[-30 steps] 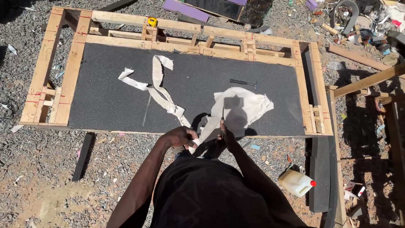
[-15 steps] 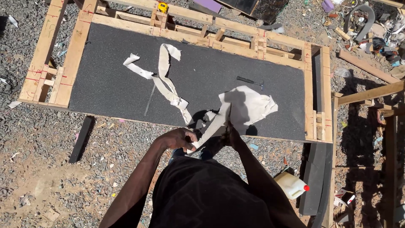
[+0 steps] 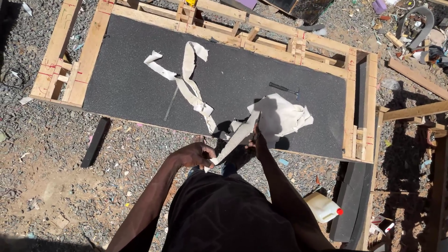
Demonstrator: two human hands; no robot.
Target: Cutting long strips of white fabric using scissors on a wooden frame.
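A white cloth strip (image 3: 235, 140) runs taut between my two hands, above the near edge of a dark foam sheet (image 3: 140, 84) in a wooden frame (image 3: 95, 39). My left hand (image 3: 196, 154) grips the strip's lower end. My right hand (image 3: 255, 139) is closed at the strip's upper part, holding what looks like a thin dark blade or scissors; I cannot tell which. The strip leads up to a crumpled white cloth piece (image 3: 282, 116) on the foam. Long loose white strips (image 3: 186, 79) lie further left on the foam.
A small hammer (image 3: 283, 88) and a thin rod (image 3: 170, 103) lie on the foam. A white jug with a red cap (image 3: 322, 206) and dark foam offcuts (image 3: 352, 200) sit on the gravel at right, a dark bar (image 3: 94, 142) at left. Timber scraps lie at far right.
My view has drifted, so the frame sits higher and further right. My hands have pulled the strip longer and tauter from the crumpled cloth.
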